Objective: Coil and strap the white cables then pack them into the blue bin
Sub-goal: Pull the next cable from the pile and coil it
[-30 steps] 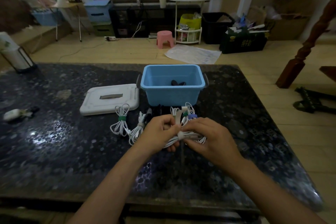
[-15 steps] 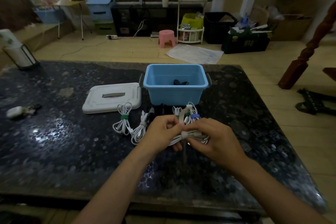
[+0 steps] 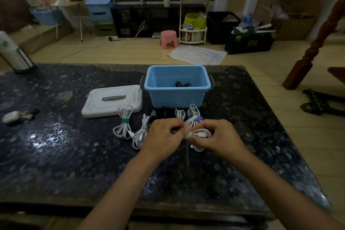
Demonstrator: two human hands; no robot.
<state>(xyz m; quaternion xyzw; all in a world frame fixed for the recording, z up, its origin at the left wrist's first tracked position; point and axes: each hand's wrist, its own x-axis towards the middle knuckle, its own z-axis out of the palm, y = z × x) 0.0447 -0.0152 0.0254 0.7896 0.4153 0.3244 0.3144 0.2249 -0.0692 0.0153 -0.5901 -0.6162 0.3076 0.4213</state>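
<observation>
Step in hand: strapping one coiled white cable, held just above the dark speckled stone bench in front of the open blue plastic bin.
Done so far: several white cable coils lie strapped on the bench, near the bin's front wall. One has a green strap, one a pale grey strap, and at least two more sit behind the hands, one with a blue-violet strap.
In the bin: only a small dark object on the floor of it; no white cable shows inside.
Left to do: by my reading, finish this strap, then move all the coils into the bin. Packing looks not yet begun.
Lid: the flat white plastic lid lies on the bench just left of the bin, touching or nearly touching its side.
Left hand: back of the hand up, fingers curled, its grip pinching the pale strap end at the coil's left side; the fingertips are hidden.
Right hand: fingers and thumb curled round the coil, gripping the bundle from the right, with loops hanging below the thumb.
Arms: both forearms reach forward and converge at the coil, wrists close together.
Elsewhere: a small white case with dark bits far left on the bench.
</observation>
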